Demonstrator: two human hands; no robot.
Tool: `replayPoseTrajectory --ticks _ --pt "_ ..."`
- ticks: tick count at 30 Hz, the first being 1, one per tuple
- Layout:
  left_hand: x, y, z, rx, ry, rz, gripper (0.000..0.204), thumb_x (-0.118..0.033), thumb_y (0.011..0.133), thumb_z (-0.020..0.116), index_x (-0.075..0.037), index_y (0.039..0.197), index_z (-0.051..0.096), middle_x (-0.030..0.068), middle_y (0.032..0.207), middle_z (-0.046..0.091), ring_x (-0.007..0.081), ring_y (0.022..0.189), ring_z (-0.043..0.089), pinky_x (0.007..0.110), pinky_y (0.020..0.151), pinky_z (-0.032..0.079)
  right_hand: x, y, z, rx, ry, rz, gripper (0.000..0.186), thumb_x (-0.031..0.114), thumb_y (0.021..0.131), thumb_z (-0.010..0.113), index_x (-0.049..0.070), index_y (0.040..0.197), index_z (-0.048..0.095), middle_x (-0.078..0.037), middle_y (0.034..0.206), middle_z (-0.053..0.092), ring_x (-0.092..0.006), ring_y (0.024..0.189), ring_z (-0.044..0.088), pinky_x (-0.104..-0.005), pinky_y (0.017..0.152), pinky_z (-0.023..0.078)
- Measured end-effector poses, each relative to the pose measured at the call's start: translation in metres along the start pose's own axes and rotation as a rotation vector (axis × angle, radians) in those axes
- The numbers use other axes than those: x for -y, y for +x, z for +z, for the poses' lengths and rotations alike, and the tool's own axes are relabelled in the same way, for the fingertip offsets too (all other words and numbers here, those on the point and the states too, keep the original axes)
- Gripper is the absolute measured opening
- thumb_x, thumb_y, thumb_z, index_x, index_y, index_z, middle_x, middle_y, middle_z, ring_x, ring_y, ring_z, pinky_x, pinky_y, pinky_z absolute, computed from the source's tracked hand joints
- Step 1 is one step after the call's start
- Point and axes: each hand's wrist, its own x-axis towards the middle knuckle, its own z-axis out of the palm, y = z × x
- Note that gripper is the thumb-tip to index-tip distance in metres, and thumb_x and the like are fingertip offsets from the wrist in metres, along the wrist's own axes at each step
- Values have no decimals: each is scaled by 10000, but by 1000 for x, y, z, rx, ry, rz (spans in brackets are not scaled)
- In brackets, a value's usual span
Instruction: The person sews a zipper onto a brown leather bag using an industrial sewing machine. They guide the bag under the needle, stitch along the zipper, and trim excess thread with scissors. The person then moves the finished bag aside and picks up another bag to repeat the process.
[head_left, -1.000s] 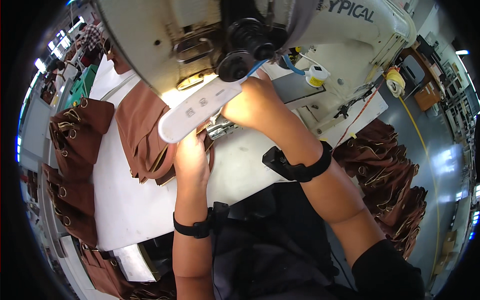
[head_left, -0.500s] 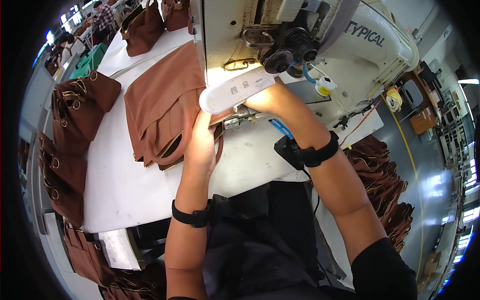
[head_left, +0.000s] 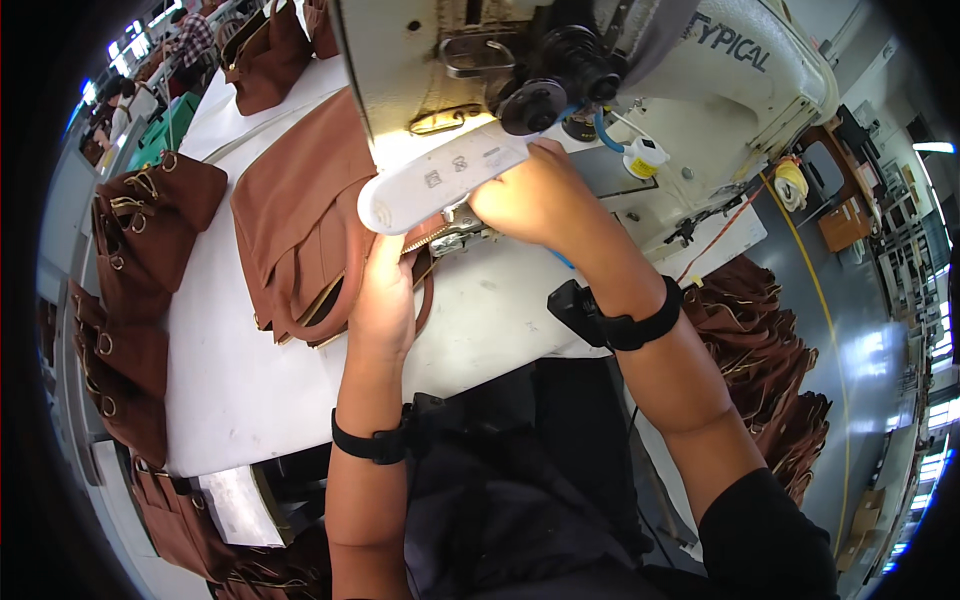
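A brown handbag (head_left: 300, 215) lies on the white table under the sewing machine head (head_left: 420, 70), its zipper edge by the machine's metal work point. My left hand (head_left: 378, 305) grips the handbag beside its looped handle (head_left: 325, 325); the fingers are partly covered by the bag and by the white oblong lamp (head_left: 440, 178). Curled up right of that lamp, my right hand (head_left: 535, 200) is closed close to the needle area. Its fingertips are hidden, so whatever they hold does not show. Light from the lamp falls brightly on both hands.
Several brown handbags stand along the table's left edge (head_left: 150, 225) and far end (head_left: 268, 60). Brown pieces are heaped at the right (head_left: 760, 350). A small white bottle (head_left: 645, 157) sits on the machine bed. People work in the far left background.
My right hand has drawn back slightly toward me and shows more, its fingers curled. My left hand stays on the handbag. The whole view has shifted a little.
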Motion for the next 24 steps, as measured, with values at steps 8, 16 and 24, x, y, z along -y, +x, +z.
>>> replayPoseTrajectory --ticks 8,16,24 --pt "1 -2 3 -40 15 33 465 -224 1091 471 -38 1511 399 110 1471 519 215 1355 515 419 1164 375 15 -15 -10 -149 133 -17 208 178 883 648 3 777 687 -206 752 685 -407 718 669 -486 713 539" --pt "8 -6 -4 -59 -61 35 470 -197 1076 503 -63 1516 407 77 1494 508 205 1371 498 437 1148 380 9 -21 -18 -148 299 -156 154 191 900 663 44 866 692 -148 857 714 -373 835 676 -458 756 537" --pt "4 -12 4 -19 -109 31 379 -231 1073 520 -15 1383 553 105 1354 637 203 1267 589 420 1121 412 0 -17 -38 143 453 -235 204 218 832 735 28 834 660 -98 959 700 -281 908 649 -403 782 525"
